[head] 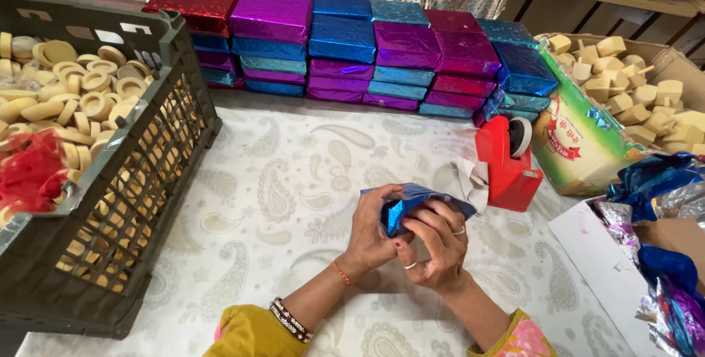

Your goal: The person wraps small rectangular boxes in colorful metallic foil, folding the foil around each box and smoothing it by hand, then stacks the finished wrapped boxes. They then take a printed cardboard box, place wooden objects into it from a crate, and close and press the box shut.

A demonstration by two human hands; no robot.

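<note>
At table centre, both hands meet on one small parcel [413,206] half-wrapped in blue foil. Left hand [372,228] is closed round its near-left end, thumb on top; right hand [435,243] grips from the right w/ fingers curled over the foil, pressing a fold. Parcel is held just above the cloth [286,181], not resting on it. What's inside can't be seen; foil covers most of it, but one flap sticks out toward the red tape dispenser [507,166], so the wrap looks unfinished, approx mid-fold, not yet taped, as far as I can judge.

Done so far, judging by the layout: a long stack of wrapped blocks [352,41] in blue, purple & red foil along the back edge, several layers high. Left to do: plenty. Dark crate [147,151] at left holds lots of pale round pieces [81,85], a box [661,59] at right holds more pale chunks [631,85], all bare. Loose foil sheets [661,254] in blue, silver & purple lie at far right, near the right hand. Dispenser sits just beyond the parcel, within easy reach.
</note>
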